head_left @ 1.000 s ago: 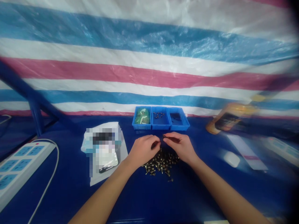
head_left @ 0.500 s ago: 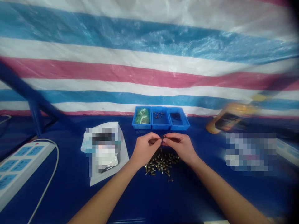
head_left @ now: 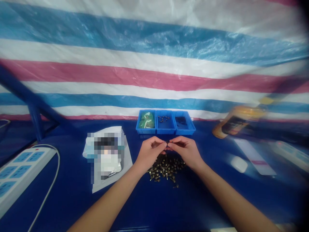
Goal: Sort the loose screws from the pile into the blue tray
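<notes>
Over a heap of small brass-coloured screws (head_left: pixel 166 170), my left hand (head_left: pixel 151 152) and my right hand (head_left: pixel 187 151) meet fingertip to fingertip. Both are closed in a pinch on a small dark part (head_left: pixel 168 142), too small for me to name. The heap lies on the blue table just below the fingers, partly covered by them. Beyond the hands stand three joined blue bins: the left bin (head_left: pixel 146 131) holds a green bag, the middle bin (head_left: pixel 166 131) a few screws, the right bin (head_left: pixel 185 131) small dark pieces.
On the left are a power strip (head_left: pixel 26 164) with a white cable (head_left: pixel 51 185) and a white sheet (head_left: pixel 126 158) under blurred-out items. To the right are a tilted amber bottle (head_left: pixel 238 122), a white rounded case (head_left: pixel 238 164) and another strip (head_left: pixel 293 154). Striped sheeting (head_left: pixel 154 77) hangs behind.
Both hands stay over the screw heap, with only slight finger movement at the small dark part. The items on the right, blurred out before, now show.
</notes>
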Action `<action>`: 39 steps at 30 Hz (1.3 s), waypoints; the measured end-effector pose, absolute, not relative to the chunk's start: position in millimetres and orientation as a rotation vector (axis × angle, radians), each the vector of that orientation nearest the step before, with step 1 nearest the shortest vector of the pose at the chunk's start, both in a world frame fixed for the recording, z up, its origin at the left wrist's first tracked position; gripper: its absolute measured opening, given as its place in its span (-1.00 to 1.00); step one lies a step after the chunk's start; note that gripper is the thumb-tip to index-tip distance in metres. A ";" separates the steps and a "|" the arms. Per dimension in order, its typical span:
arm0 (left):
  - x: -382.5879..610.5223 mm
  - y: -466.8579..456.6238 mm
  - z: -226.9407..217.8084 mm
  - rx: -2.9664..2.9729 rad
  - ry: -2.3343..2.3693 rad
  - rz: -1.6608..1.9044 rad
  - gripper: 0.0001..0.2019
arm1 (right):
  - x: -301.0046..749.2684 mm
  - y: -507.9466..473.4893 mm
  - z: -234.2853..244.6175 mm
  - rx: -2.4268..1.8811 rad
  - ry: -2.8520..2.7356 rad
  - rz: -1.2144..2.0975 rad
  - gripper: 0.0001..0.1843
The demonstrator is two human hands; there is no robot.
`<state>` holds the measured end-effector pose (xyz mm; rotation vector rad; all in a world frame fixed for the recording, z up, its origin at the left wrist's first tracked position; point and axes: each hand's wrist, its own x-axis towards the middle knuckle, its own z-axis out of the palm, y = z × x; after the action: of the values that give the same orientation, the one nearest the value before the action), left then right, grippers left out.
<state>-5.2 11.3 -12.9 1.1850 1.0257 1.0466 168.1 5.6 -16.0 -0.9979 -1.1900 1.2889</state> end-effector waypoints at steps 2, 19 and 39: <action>-4.9 10.8 -12.0 1.185 1.036 1.049 -0.82 | 168.4 5.1 -16.0 -1.015 -1.215 1.262 -0.81; -4.4 10.2 -13.4 1.193 1.102 1.051 -0.79 | 169.3 0.2 -12.1 -1.151 -1.456 1.002 -0.86; -6.4 10.7 -9.4 1.135 1.039 0.960 -0.80 | 171.8 3.6 -19.6 -1.189 -1.650 0.893 -0.87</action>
<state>-6.4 10.7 -9.4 1.1345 1.0390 0.9599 171.8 3.6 -19.6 -1.1889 -1.6499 0.8930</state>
